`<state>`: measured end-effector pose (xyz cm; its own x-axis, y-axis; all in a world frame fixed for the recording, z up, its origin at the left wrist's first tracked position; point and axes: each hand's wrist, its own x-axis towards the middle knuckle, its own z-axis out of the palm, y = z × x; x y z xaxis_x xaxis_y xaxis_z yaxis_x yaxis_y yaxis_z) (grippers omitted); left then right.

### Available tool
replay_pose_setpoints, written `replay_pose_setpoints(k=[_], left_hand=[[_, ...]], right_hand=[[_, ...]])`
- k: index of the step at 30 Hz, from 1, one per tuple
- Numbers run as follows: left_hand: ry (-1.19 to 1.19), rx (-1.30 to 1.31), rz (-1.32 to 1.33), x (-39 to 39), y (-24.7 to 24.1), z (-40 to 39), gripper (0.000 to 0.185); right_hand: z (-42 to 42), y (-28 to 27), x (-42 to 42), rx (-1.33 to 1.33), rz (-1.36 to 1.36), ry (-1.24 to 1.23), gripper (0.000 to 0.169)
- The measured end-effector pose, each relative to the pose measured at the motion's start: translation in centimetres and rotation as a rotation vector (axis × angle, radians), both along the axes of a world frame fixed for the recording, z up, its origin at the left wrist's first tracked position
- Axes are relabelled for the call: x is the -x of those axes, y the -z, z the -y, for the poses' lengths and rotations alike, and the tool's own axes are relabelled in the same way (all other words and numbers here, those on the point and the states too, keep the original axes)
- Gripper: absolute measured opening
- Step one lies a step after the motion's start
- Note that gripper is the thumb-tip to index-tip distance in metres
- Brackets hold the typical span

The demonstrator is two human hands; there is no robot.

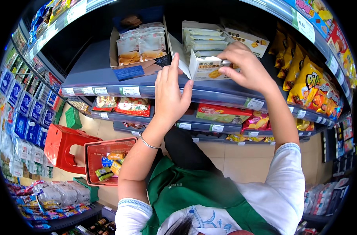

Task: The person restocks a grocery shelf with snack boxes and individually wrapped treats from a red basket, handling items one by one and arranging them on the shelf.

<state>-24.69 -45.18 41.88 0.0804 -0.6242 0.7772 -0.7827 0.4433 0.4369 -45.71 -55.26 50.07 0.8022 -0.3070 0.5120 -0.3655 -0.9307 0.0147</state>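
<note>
On the shelf before me stands an open white cookie box (209, 70), filled with a row of upright wrapped packets (208, 42). My right hand (241, 66) pinches its front wall near the right corner, thumb outside and fingers over the top edge. A small silvery item shows between thumb and fingers; what it is, I cannot tell. My left hand (172, 91) is raised with thumb and fingers apart, beside a white cardboard flap (180, 55) left of that box. Whether it touches the flap is unclear. Left of it sits an open blue display box (128, 72) holding wrapped egg rolls (141, 47).
Behind my right hand stands another white box (249, 39). Yellow snack bags (306, 79) line the right side. An upper shelf edge (305, 25) arches overhead. On the floor at left are a red basket (91, 164) with snacks and a red plastic stool (59, 147).
</note>
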Motion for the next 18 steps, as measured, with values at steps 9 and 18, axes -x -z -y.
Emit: replay_pose_setpoints(k=[9,18], left_hand=[[-0.04,-0.034,-0.057,0.0,1.5,0.1,0.055],[0.083,0.04,-0.244,2.2,0.1,1.0,0.05]], right_hand=[[5.3,1.4,3.2,-1.069,0.15,0.482,0.065],[3.2,1.1,2.9,-1.005,0.339,0.288,0.039]])
